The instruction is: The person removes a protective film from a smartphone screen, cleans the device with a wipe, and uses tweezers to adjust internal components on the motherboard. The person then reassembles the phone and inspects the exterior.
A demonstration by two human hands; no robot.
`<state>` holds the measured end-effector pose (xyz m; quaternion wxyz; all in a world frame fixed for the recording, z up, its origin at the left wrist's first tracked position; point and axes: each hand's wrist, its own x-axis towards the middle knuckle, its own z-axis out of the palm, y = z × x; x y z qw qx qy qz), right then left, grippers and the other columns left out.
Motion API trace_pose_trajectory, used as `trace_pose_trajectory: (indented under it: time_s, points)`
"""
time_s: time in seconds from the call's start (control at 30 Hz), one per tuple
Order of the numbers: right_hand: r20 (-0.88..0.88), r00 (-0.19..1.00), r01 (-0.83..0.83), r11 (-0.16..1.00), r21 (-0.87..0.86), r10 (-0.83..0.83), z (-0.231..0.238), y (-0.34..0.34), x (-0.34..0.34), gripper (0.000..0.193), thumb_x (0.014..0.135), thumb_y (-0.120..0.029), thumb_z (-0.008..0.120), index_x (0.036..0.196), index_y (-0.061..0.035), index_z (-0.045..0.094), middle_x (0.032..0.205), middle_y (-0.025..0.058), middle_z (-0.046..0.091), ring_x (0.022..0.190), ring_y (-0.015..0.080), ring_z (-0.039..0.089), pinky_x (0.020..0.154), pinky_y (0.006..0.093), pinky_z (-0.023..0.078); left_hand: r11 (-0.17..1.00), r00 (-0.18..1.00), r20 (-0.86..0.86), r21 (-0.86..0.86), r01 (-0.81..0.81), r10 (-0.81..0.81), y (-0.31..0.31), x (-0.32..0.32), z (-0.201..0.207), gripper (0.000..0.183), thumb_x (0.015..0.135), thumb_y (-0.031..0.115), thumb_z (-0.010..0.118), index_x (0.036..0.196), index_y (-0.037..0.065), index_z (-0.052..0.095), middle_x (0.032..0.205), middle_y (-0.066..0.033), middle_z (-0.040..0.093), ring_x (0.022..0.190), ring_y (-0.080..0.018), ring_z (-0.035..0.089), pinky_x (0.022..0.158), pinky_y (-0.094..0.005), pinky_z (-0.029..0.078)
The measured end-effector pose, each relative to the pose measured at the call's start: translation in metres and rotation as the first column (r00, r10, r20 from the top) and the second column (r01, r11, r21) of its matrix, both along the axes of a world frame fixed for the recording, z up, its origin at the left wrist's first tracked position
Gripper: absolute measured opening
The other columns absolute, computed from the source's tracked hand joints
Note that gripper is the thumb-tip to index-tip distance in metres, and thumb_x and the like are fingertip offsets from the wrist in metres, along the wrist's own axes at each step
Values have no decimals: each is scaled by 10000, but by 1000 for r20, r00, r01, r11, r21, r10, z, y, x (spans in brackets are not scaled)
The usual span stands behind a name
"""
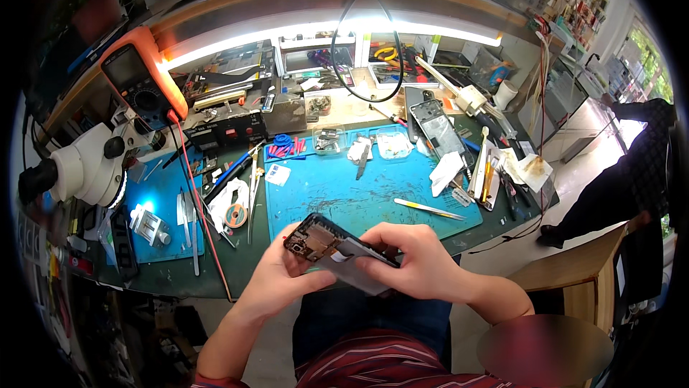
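Observation:
An opened smartphone [343, 248] is held in both my hands, above my lap at the front edge of the bench. Its back is off, so circuit boards show at the left end and a flat grey part covers the middle. My left hand [286, 273] grips the phone's left end, thumb along the lower edge. From the right, my right hand [413, 262] wraps the other end, its thumb pressing on the grey part. The fingers beneath the phone are partly hidden. Nearest on the blue mat [323, 205] lie tweezers [430, 209].
An orange multimeter [143, 76] and a white microscope [79, 169] stand at left. A solder spool [235, 215] lies beside the mat. Farther right are another opened phone [438, 126], tissue [446, 173] and hand tools. A black cable loop [334, 50] hangs over the bench. A person [631, 165] stands at far right.

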<state>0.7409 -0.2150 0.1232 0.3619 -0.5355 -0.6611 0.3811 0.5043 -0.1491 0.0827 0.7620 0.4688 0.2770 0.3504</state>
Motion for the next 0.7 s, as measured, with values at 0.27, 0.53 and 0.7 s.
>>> trace_pose_trajectory:
  time_s: [0.27,0.53,0.7]
  points:
    - [310,948,-121,821,558,-71,8,-2,-7,351,732,-25,817,1073,-98,781,953,34,756,786,214,696,687,335,574,698,983,8,703,-136,183,14,-13,-15,459,796,-132,807,1207,13,662,1195,-126,677,1106,-208,680,950,-316,545]
    - [308,950,-143,807,573,-49,-5,6,-4,272,762,-44,799,1024,-109,760,944,11,745,812,210,690,710,343,577,527,960,-84,847,-72,266,15,-14,-1,365,755,-145,793,1060,18,677,1013,-139,731,939,-225,718,831,-328,583]
    - [263,962,-113,759,641,-79,-16,16,-4,228,782,-46,798,994,-119,755,934,-2,756,866,204,715,735,351,560,329,942,-118,944,8,316,12,-13,13,387,724,-120,788,1070,25,692,1016,-126,754,911,-257,716,807,-350,573]
